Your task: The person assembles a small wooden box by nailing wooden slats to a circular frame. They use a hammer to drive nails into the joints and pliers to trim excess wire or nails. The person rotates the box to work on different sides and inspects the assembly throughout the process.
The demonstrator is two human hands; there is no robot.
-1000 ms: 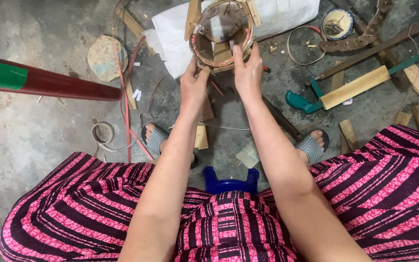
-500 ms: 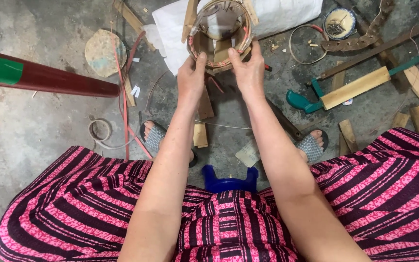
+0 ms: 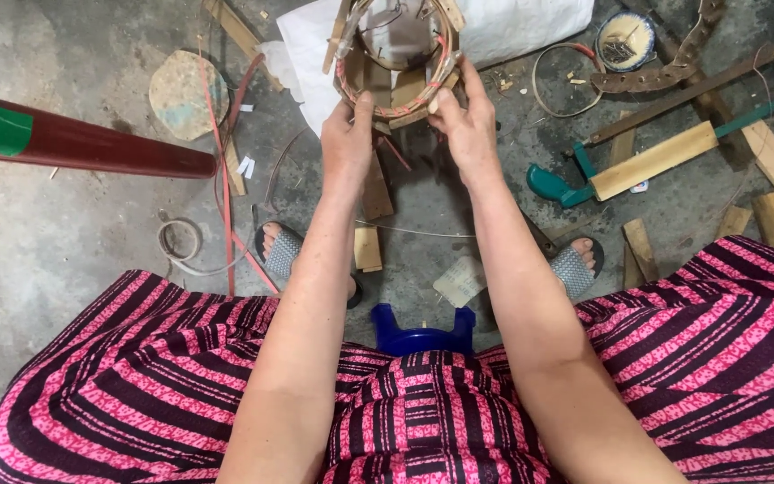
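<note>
Down at the person's lap, pink-and-black striped cloth [image 3: 154, 376] spreads wide, and the blue edge of a plastic stool [image 3: 423, 333] peeks out between the knees. Just past it, two feet in grey sandals [image 3: 281, 253] rest on the concrete floor [image 3: 64, 233], a scrap of wood and a bit of paper lying between them.

Both forearms stretch forward. The left hand [image 3: 348, 143] grips the near-left rim of a round woven frame [image 3: 396, 63], thumb pressed up against the outside of the band, the other fingers curled behind it out of sight. The right hand [image 3: 469, 130] holds the near-right rim, thumb and forefinger pinched on the band, the remaining fingers bent close together alongside. The frame sits between the fingertips and just beyond them, upright slats rising round its ring; whether it rests on the floor or is lifted I cannot tell from here.

Left of the left fingers, well apart, a red pole with a green band [image 3: 82, 143] lies across the floor. Right of the right fingers, a green-handled saw frame [image 3: 674, 152] sits among wooden offcuts. Beyond the fingers, behind the frame, a white sack [image 3: 512, 22] and a small round bowl [image 3: 625, 40].
</note>
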